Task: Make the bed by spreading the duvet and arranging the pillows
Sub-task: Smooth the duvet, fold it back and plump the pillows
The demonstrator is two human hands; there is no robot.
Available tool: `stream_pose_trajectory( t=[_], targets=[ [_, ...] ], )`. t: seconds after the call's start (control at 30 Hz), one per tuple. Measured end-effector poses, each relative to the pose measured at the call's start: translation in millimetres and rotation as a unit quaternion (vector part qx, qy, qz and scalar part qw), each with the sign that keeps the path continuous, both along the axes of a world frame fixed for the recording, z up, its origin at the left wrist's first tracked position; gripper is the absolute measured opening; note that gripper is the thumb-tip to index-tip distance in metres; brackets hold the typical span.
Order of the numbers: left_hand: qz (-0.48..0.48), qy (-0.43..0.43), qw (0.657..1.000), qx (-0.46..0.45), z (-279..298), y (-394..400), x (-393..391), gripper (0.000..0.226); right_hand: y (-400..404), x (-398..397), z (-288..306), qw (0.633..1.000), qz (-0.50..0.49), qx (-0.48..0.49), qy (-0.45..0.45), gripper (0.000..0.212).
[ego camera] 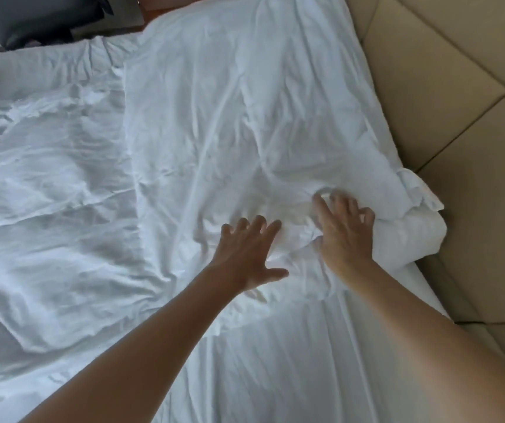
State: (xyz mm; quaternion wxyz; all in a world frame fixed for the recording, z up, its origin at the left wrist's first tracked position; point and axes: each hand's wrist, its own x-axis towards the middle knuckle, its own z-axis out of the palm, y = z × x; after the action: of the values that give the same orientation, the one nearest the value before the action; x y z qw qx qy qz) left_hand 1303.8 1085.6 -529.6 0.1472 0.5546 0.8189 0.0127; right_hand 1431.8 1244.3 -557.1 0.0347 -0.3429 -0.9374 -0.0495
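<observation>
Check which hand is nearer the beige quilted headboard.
Right. The right hand presses the white pillow near its bunched corner, beside the headboard. The left hand lies flat on the pillow further toward the bed's middle.

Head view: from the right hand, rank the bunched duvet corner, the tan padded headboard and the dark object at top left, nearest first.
From the right hand:
1. Bunched duvet corner, just to its right, by the fingertips.
2. Tan padded headboard, beyond that corner, along the right side.
3. Dark object, far across the bed at the top left.
</observation>
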Motion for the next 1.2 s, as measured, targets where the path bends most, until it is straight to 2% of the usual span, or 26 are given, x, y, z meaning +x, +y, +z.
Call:
stream_pose_trajectory(
  t=[0.03,0.1,0.13,0.2,0.27,0.37,0.4,0.47,0.53,0.57,0.6,0.63,0.67,0.7,0.73,0.8,0.83,0.9,0.93,0.97,1.03,1.07,1.1,1.13,1.17,1.2],
  targets=[
    [0.002,-0.006,1.000,-0.006,-5.0,12.7,5.2,0.093,17.6,9.4,-2.6,0.999,-0.035,-0.010,-0.017,0.074],
    [0.028,-0.003,0.999,-0.018,-18.1,31.3,11.8,0.090,46.7,25.3,-6.8,0.995,-0.083,-0.045,-0.023,0.056],
    [0.041,0.003,0.999,-0.025,-24.5,37.7,14.0,0.082,56.9,31.4,-8.2,0.994,-0.099,-0.053,-0.006,0.043],
    [0.061,0.003,0.998,-0.020,-30.1,47.4,18.2,0.050,66.2,40.5,-9.7,0.991,-0.111,-0.057,0.055,0.026],
    [0.049,0.001,0.998,0.044,-31.4,50.0,26.5,0.027,67.7,53.4,-3.2,0.988,-0.099,-0.036,0.114,0.026],
    [-0.007,0.039,0.973,0.229,-30.9,37.7,44.9,0.027,67.0,86.4,16.8,0.976,-0.044,0.108,0.182,0.031],
    [-0.018,0.064,0.965,0.253,-35.0,31.8,52.0,0.023,66.0,99.2,20.4,0.974,-0.019,0.132,0.183,0.031],
    [-0.028,0.063,0.978,0.199,-52.0,23.5,64.1,0.015,61.7,125.9,10.3,0.988,0.008,0.104,0.117,0.028],
    [-0.038,0.051,0.993,0.099,-66.8,27.0,66.6,0.017,59.4,149.2,-18.5,0.991,-0.066,-0.061,0.094,0.032],
    [-0.048,0.055,0.996,0.052,-71.1,33.0,63.6,0.020,63.3,158.2,-29.8,0.962,-0.144,-0.179,0.146,0.036],
    [-0.059,0.057,0.997,0.005,-69.9,39.8,61.6,0.026,68.7,161.1,-32.6,0.894,-0.249,-0.284,0.242,0.034],
    [-0.070,0.055,0.995,-0.035,-66.7,46.6,60.0,0.034,76.7,161.1,-29.8,0.794,-0.361,-0.354,0.336,0.029],
    [-0.081,0.052,0.993,-0.065,-62.5,52.6,57.9,0.042,86.1,159.4,-26.3,0.689,-0.451,-0.409,0.393,0.029],
    [-0.093,0.053,0.990,-0.090,-57.1,56.7,55.5,0.051,93.3,154.9,-21.0,0.603,-0.501,-0.458,0.419,0.038],
    [-0.106,0.053,0.987,-0.105,-50.6,58.2,54.0,0.064,98.9,147.9,-17.6,0.564,-0.515,-0.488,0.422,0.050],
    [-0.112,0.036,0.988,-0.098,-37.9,60.8,53.6,0.093,102.6,130.5,-5.8,0.569,-0.502,-0.519,0.392,0.084],
    [-0.111,0.023,0.990,-0.089,-33.1,60.6,54.6,0.097,107.1,122.7,-9.9,0.566,-0.505,-0.533,0.375,0.101],
    [-0.091,-0.001,0.992,-0.083,-26.0,59.2,58.0,0.090,118.3,111.1,-27.2,0.544,-0.516,-0.557,0.358,0.122],
    [-0.057,-0.007,0.996,-0.073,-23.3,58.0,58.2,0.082,121.0,103.7,-32.8,0.550,-0.519,-0.548,0.357,0.127],
    [-0.004,-0.016,0.998,-0.055,-20.7,56.9,58.6,0.075,118.9,97.8,-30.5,0.566,-0.520,-0.532,0.355,0.120],
    [0.106,-0.052,0.993,-0.014,-10.2,53.3,58.3,0.072,111.0,90.2,-24.4,0.596,-0.529,-0.469,0.381,0.074],
    [0.139,-0.066,0.988,-0.003,-2.3,50.8,57.9,0.071,106.3,89.1,-22.5,0.593,-0.543,-0.442,0.397,0.055],
    [0.153,-0.056,0.987,0.009,6.8,49.5,57.4,0.070,101.1,87.6,-19.2,0.586,-0.548,-0.429,0.414,0.046],
    [0.154,-0.031,0.987,0.033,16.1,49.2,56.5,0.070,93.2,83.7,-11.7,0.599,-0.534,-0.400,0.442,0.042],
    [0.146,-0.006,0.987,0.071,27.6,51.4,56.0,0.072,83.5,76.5,-4.1,0.634,-0.500,-0.355,0.471,0.039],
    [0.135,0.004,0.984,0.117,40.7,55.7,56.8,0.072,69.4,67.5,7.0,0.687,-0.449,-0.305,0.484,0.037]
  ],
)
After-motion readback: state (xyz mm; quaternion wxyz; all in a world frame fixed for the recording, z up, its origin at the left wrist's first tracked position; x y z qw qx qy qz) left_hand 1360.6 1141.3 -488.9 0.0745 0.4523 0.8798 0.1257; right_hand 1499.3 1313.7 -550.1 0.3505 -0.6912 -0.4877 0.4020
